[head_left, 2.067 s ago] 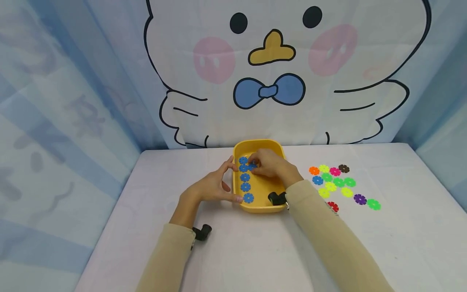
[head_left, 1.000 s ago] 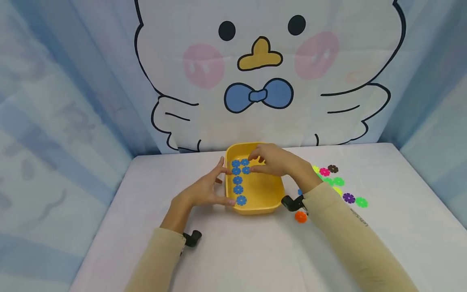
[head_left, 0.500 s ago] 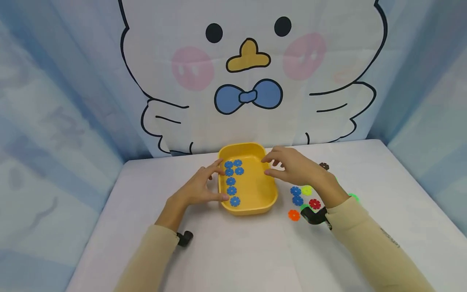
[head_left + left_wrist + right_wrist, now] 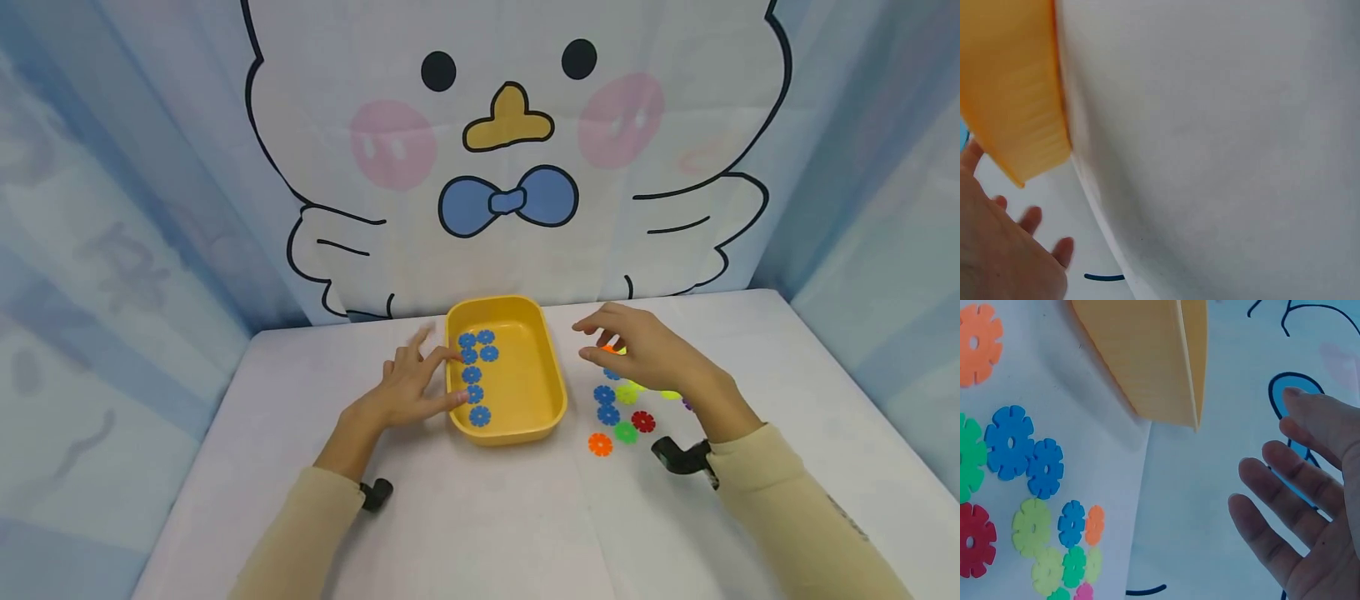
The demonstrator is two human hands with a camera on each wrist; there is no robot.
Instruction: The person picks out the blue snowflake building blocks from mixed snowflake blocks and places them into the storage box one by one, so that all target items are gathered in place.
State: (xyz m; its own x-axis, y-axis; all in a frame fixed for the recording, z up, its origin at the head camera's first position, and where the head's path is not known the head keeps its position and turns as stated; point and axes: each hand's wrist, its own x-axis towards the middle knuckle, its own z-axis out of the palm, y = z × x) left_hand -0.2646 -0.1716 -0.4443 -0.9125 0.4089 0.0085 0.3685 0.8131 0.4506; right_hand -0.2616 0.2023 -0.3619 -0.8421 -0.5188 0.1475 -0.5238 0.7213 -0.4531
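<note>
A yellow tray stands on the table. Several blue snowflake discs lie inside it, lined up along its left side with a short second column at the far end. My left hand is at the tray's left rim, thumb and index finger reaching over it beside the blue discs; its other fingers spread loosely outside. To the tray's right my right hand hovers, fingers loosely bent and holding nothing. Beneath and in front of it lie loose coloured discs, among them a red disc and an orange disc; the hand hides some.
A cartoon-printed cloth backdrop hangs right behind the tray. Side curtains flank the white tabletop. More loose discs, such as a pink one, show in the right wrist view.
My right hand has left the tray after setting blue discs in the second column, moving right above the loose discs. My left hand's fingers have shifted slightly at the rim. The head view has shifted.
</note>
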